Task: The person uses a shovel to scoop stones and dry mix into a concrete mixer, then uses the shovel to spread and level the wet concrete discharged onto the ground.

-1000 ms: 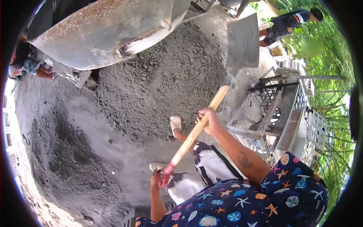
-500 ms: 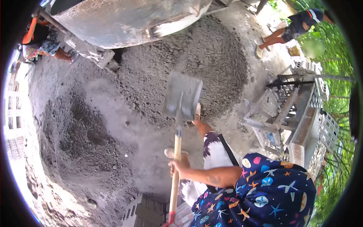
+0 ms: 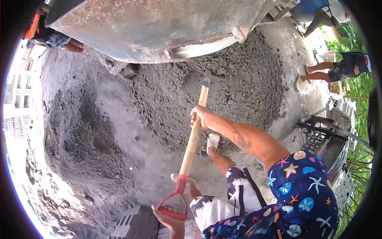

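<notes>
A shovel (image 3: 192,144) with a pale wooden shaft and a red D-shaped handle runs from the bottom of the view up into a heap of wet grey concrete mix (image 3: 246,83). Its blade is mostly hidden in the mix. My right hand (image 3: 200,116) wraps round the shaft on its upper half, arm stretched out. Down at the end, my left hand (image 3: 169,217) grips the red handle, with fingers passing through it. My feet stand at the near edge of the heap.
A large metal drum (image 3: 159,28) overhangs the heap at the top. Loose grey sand (image 3: 83,135) is piled at left. Concrete blocks (image 3: 137,223) lie at bottom, a metal frame (image 3: 326,133) at right. Other people stand at upper left and a person (image 3: 338,69) at right.
The shovel blade has gone forward into the mix. My right hand has moved up and forward with the shaft, and my left hand on the handle has come into view.
</notes>
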